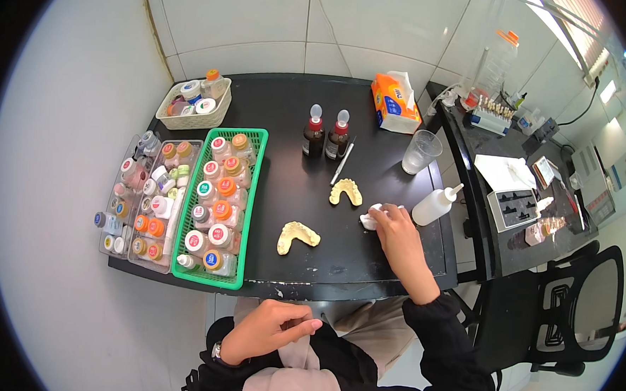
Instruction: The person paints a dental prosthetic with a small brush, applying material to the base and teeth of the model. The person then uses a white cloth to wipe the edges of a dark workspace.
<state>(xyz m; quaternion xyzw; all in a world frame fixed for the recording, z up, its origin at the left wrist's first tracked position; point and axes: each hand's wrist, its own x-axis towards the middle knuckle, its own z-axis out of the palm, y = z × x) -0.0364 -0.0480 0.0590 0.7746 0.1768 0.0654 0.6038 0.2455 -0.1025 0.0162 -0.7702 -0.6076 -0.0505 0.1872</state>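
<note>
My right hand [394,231] presses a crumpled white tissue [370,220] on the black table, fingers closed around it. Close by stands a white squeeze bottle [433,206] with a nozzle. My left hand [270,330] is held over my lap in front of the table, fingers curled together, with nothing visible in it. Two cream-coloured dental arch casts lie on the table: one cast [346,191] left of the tissue and another cast [297,236] nearer the front edge. A thin white-handled tool [344,163] lies behind the casts.
Two dark dropper bottles [314,133] stand at the back, with a tissue pack [395,104] and a clear cup [421,153] to their right. A green basket [254,192] of jars, clear trays [134,262] and a cream basket [193,121] occupy the left. A side desk [537,239] and chair [512,319] are right.
</note>
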